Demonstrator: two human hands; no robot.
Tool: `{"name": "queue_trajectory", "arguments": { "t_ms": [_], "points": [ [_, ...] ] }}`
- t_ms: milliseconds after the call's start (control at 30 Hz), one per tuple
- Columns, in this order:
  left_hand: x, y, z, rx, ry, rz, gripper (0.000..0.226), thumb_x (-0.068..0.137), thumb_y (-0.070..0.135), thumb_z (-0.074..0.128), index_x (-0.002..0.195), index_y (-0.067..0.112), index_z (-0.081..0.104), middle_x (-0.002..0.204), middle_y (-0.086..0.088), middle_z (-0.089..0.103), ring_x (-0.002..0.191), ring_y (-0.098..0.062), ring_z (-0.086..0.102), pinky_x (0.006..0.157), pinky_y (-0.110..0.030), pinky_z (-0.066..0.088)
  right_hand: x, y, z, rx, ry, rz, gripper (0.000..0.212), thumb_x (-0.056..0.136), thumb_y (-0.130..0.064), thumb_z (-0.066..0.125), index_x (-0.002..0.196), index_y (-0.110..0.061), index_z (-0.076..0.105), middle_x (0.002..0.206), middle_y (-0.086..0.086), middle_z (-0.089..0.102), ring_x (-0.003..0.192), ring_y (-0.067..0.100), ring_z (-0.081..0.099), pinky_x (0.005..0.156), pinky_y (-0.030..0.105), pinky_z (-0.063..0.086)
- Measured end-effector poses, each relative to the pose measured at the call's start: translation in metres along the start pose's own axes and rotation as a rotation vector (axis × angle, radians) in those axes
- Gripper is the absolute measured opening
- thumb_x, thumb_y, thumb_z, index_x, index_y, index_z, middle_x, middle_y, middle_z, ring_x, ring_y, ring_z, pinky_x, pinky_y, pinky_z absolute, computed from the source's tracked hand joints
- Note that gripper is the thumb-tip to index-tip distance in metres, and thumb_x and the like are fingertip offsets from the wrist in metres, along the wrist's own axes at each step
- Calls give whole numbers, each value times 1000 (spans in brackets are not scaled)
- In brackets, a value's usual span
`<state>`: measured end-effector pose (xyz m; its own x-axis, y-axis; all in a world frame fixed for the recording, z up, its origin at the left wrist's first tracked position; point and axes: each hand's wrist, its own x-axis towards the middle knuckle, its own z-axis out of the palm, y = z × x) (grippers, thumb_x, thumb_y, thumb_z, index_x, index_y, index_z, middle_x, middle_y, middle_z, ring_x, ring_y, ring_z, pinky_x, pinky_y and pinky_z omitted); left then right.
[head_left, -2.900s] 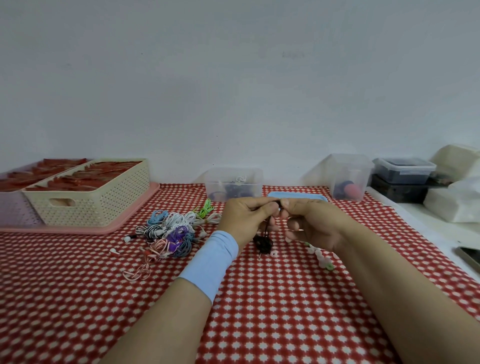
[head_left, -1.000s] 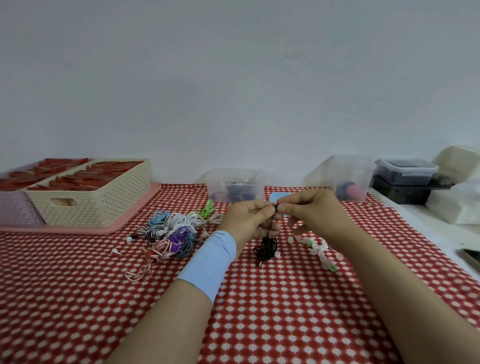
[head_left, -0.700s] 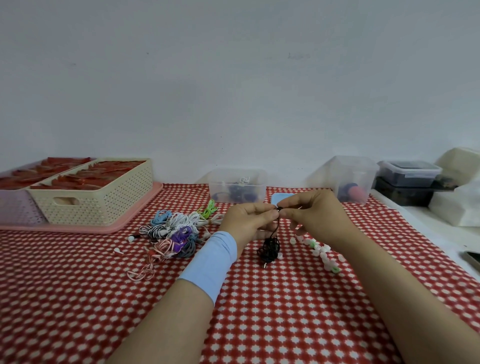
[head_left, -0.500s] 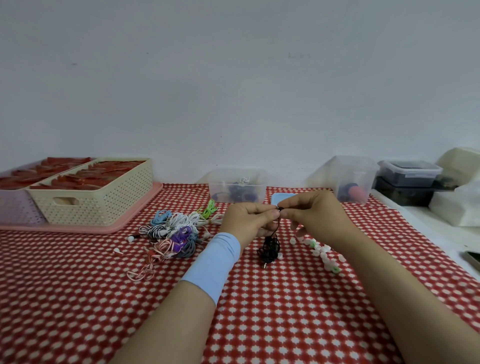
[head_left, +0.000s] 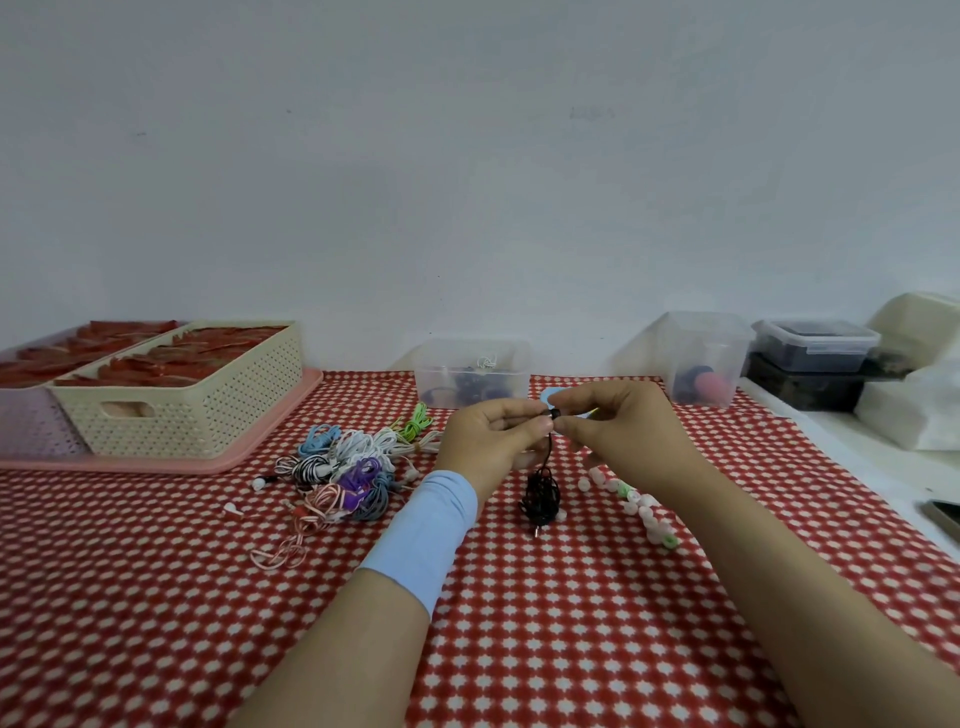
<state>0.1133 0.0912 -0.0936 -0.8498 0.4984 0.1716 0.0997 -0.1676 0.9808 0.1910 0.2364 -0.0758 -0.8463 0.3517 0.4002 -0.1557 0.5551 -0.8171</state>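
Barely moved, left hand (head_left: 491, 441) and right hand (head_left: 618, 431) still pinch one black earbud (head_left: 554, 414).
They close in from 9 and 3 o'clock, equally near; its cable bundle (head_left: 541, 493) hangs toward 6 o'clock, long axis vertical.

I am facing a plain, pale grey-white wall (head_left: 467, 182) that is filling the upper half of my view, with soft, even light falling across it. Below it a table under a red-and-white patterned cloth (head_left: 156, 623) is reaching right up to the wall. At the back left a cream perforated basket (head_left: 218, 410) is sitting on a pink tray (head_left: 234, 461), a clear tub (head_left: 470, 384) is standing mid-table, a second clear tub (head_left: 701, 358) is standing further right, and a white ledge (head_left: 852, 447) is running along the table's right edge
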Motion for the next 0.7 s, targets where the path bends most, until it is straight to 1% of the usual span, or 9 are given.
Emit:
{"name": "queue_trajectory", "arguments": {
  "t_ms": [100,200,233,367,500,600,700],
  "points": [
    [0,0,-1,-27,-25,-14,15,84,5,74,95,16,74,85,-2,76,78,-13,73,71,-28,59,-2,-2,-2,89,4,18,18,85,-6,78,91,-23,78,80,-7,76,65,18,70,55,28,60],
    [0,-2,0,-30,-54,-29,13,88,9,71,99,16,74,90,-4,76,78,-14,72,73,-31,60,-1,-2,-2,68,11,13,16,85,-10,78,87,-26,77,76,-6,76,63,22,68,57,35,62],
    [1,-2,0,-34,-57,-29,13,89,8,69,99,15,74,92,-5,76,79,-15,72,73,-33,60,-1,-2,-2,62,3,12,16,85,-11,78,87,-26,77,78,-5,76,63,22,68,57,36,62],
    [2,-4,0,-16,-55,-15,13,90,7,68,95,17,74,94,-7,76,80,-17,72,76,-35,61,-1,-1,-3,83,-42,28,16,87,-11,76,95,-26,76,87,0,76,65,15,70,54,31,60],
    [3,-5,-1,-3,-75,-33,13,91,10,68,101,13,74,95,-7,76,83,-18,72,77,-37,61,-1,-1,-3,87,-50,27,16,88,-10,75,96,-24,76,86,2,76,61,14,69,54,32,60],
    [2,-4,-1,-11,-89,-57,11,94,12,64,97,15,74,92,-7,76,79,-19,73,72,-35,61,-2,-2,-5,66,-72,9,22,87,-9,76,100,-27,76,84,0,75,62,17,69,54,32,60],
    [2,-4,-1,-43,-111,-85,12,94,12,63,100,10,73,89,-9,74,73,-18,72,69,-33,60,-1,0,-8,13,-77,-2,17,86,-10,77,95,-25,78,83,-4,76,67,18,71,55,28,59]
  ]
}}
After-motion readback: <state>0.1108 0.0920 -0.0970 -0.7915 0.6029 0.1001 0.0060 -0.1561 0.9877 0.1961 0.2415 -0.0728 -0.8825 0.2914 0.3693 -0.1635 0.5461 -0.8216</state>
